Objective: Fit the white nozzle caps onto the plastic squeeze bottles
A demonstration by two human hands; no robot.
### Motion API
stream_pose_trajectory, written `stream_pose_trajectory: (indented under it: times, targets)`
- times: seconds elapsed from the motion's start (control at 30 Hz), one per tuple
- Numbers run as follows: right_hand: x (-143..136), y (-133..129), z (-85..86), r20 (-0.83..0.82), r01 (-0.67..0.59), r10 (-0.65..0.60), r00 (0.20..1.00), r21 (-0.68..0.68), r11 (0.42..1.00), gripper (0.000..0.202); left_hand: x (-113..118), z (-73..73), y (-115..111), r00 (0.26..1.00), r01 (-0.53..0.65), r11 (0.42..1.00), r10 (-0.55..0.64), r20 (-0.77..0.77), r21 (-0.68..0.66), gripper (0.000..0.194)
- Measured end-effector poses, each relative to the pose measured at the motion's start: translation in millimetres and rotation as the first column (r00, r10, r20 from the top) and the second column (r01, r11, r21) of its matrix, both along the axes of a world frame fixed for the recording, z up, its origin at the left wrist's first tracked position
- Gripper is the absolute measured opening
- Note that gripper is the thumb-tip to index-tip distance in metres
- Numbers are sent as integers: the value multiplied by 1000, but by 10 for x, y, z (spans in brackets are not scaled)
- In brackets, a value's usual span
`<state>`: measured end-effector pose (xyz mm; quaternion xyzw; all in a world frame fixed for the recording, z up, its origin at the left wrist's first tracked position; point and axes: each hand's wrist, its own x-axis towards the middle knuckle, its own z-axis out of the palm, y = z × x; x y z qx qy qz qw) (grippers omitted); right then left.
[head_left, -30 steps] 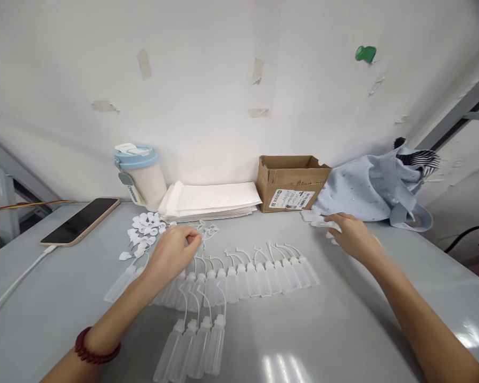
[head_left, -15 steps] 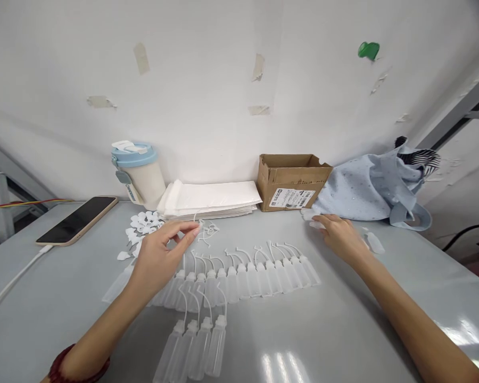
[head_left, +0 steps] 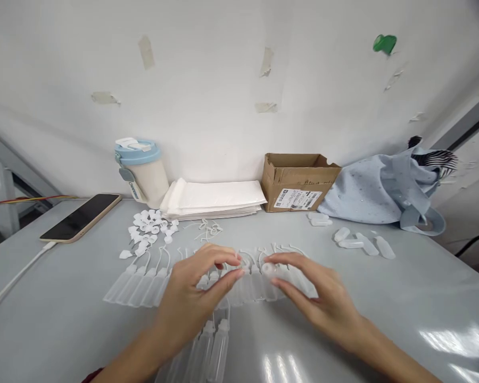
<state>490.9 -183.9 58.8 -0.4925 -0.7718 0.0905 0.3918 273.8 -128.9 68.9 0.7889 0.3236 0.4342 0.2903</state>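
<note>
Our right hand [head_left: 327, 295] pinches a small translucent bottle [head_left: 269, 270] between thumb and forefinger, just to the right of our left hand's [head_left: 186, 290] curled fingertips; we cannot tell whether those grip anything. Behind our hands lies a row of tubed bottles [head_left: 245, 290]

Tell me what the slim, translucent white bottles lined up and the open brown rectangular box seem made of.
The slim, translucent white bottles: probably plastic, satin finish, given cloudy walls with faint highlights. The open brown rectangular box: apparently cardboard, matte, given dull tan walls and a notched top edge.
</note>
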Motion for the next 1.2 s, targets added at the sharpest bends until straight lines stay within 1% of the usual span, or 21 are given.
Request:
stream_pose_trajectory:
  times: [0.07,0.17,0.37,0.47,0.57,0.7,0.87,1.0,1.1,1.2]
  targets:
    - [-58,-43,-23,-30,-54,53,998,-31,998,31,26,-10,-47,998,57,998,-57,2,-21,10]
    - [-74,-70,-59,-59,-87,84,995,-39,995,35,45,-15,-83,995,100,995,-100,6,-28,11]
    - [-104,-90,-88,-89,-139,134,987,-50,989,38,74,-17,-85,990,137,990,-136,38,-29,14]
    - [-120,-98,-96,-88,-134,129,988,-58,989,41,89,-47,-86,985,162,987,-161,55,-2,15]
    - [-125,-101,-97,-80,-163,158,984,-51,985,45,96,-89,-89,984,166,986,-166,57,16,16]
    - [-131,-97,-98,-81,-204,199,977,-58,977,41,100,-120,-96,987,153,988,-153,45,2,16]
    - [-144,-87,-116,-117,-174,163,980,-89,981,35,99,-117,-102,992,125,991,-125,1,-47,14]
    - [-154,-91,-84,-173,-133,109,979,-134,982,32,94,-122,-106,993,117,991,-118,-9,-69,13]
    - [-151,-102,-44,-224,-96,50,973,-200,975,25,91,-129,-113,994,105,993,-105,12,-59,14]
    - [-147,-115,-25,-297,-99,6,955,-297,950,21,88,-128,-114,993,116,993,-116,12,-33,15]
